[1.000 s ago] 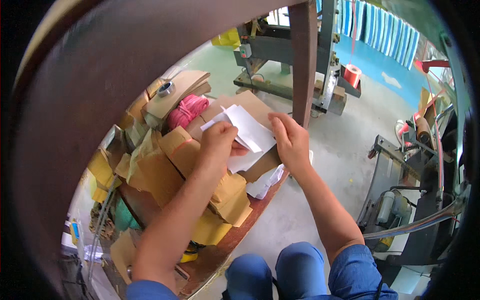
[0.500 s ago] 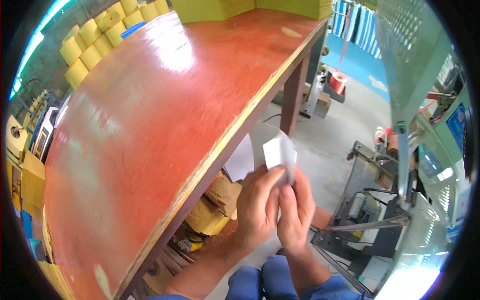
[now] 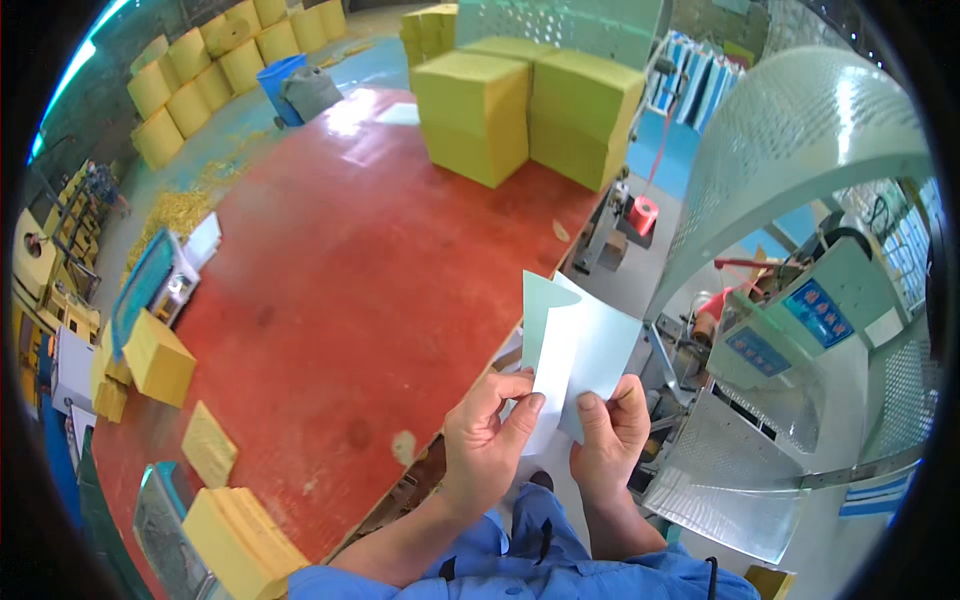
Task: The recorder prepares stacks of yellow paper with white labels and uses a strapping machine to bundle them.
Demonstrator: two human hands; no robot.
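White paper (image 3: 600, 340), folded or in more than one sheet, is held upright in front of me beside the table edge. One flap at its left curls over, and a bright white strip runs down the middle. My left hand (image 3: 485, 435) pinches the left part between thumb and fingers. On the other side, my right hand (image 3: 610, 440) pinches the lower right part, thumb on top. Whether it is one sheet or several, I cannot tell. Both hands are a little apart, and the paper spans between them.
A red table (image 3: 350, 300) fills the left and middle. Square yellow-green stacks (image 3: 472, 115) stand on its far end, and yellow blocks (image 3: 160, 360) with a loose yellow pad (image 3: 210, 443) lie at the left. A machine with a perforated metal guard (image 3: 790, 150) stands right. Yellow rolls (image 3: 185, 110) are piled far left.
My hands have moved apart, and the paper between them has spread from a narrow bunched shape into a wider one. The view has shifted, showing more of the table and the machine.
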